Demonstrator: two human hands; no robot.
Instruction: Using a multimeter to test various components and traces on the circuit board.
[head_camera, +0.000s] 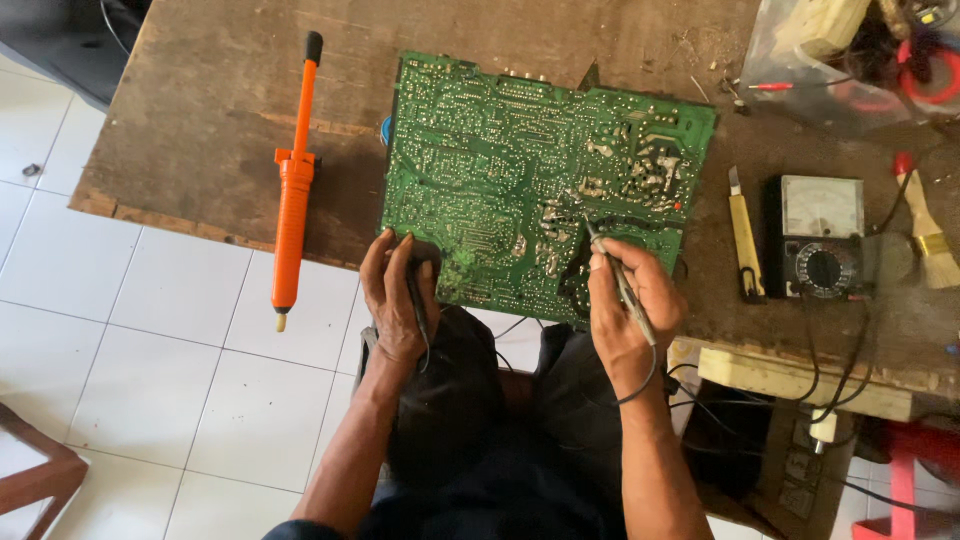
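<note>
A large green circuit board (520, 170) lies solder side up on a worn wooden table (210, 100), its near edge hanging over my lap. My right hand (630, 310) grips a thin grey test probe (612, 265) like a pen, with the tip touching the board near a dark burnt patch. My left hand (398, 295) holds a second, black probe (415, 295) at the board's near left corner. Thin black leads run down from both probes.
An orange desoldering pump (294, 190) juts over the table's left edge. Right of the board lie a yellow utility knife (745, 235), an analogue multimeter (820, 235) and a paintbrush (928, 230). A clear bag of parts (850, 60) sits at the back right. White floor tiles lie below.
</note>
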